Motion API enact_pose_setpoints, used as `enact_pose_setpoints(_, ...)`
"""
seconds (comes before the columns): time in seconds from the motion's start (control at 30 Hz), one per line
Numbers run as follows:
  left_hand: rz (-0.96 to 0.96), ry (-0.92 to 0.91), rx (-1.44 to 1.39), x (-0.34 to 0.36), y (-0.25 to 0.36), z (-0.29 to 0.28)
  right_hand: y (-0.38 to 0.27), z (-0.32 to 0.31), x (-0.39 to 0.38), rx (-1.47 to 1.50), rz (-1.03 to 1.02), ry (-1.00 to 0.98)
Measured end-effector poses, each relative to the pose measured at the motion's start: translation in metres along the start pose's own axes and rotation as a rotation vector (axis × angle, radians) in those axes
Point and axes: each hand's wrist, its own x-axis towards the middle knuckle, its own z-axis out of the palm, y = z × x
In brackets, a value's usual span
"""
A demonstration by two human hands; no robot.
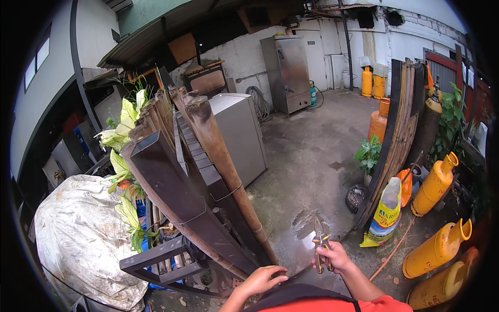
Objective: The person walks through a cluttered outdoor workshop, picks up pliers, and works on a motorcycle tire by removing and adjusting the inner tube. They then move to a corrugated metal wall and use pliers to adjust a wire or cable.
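Observation:
My right hand (338,258) is closed around the handles of a pair of pliers (319,241) with black and yellow grips. Their metal jaws point away from me, over the wet concrete. My left hand (266,280) hangs low in front of my body with its fingers loosely spread and nothing visible in it. Closest to it is the lower end of a bamboo pole (228,156), which forms part of a gate-like panel with dark metal frame pieces (171,179). Thin wire loops around the pole and the frame.
To the right stand a second bamboo panel (399,130), a yellow-green sack (385,213) and several yellow gas cylinders (434,248). A white tarp (83,239) covers something at left. Beyond are a grey cabinet (236,135), a steel cabinet (291,73) and a puddle (304,244) on the concrete.

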Motion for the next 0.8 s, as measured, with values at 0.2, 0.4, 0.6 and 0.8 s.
enact_pose_setpoints(0.2, -0.052, -0.110, -0.025, 0.007, -0.023, 0.022, -0.027, 0.008, -0.023, -0.044, -0.118, 0.061)
enact_pose_setpoints(0.4, 0.014, -0.213, 0.056, 0.029, -0.017, 0.054, 0.040, -0.046, -0.055, 0.169, 0.118, 0.389)
enact_pose_setpoints(0.6, 0.059, -0.236, 0.088, 0.069, 0.037, 0.097, 0.042, -0.109, -0.116, 0.283, 0.049, 0.297)
enact_pose_setpoints(0.8, -0.037, -0.268, 0.221, 0.109, 0.092, 0.196, -0.001, -0.211, -0.188, 0.319, -0.059, 0.151)
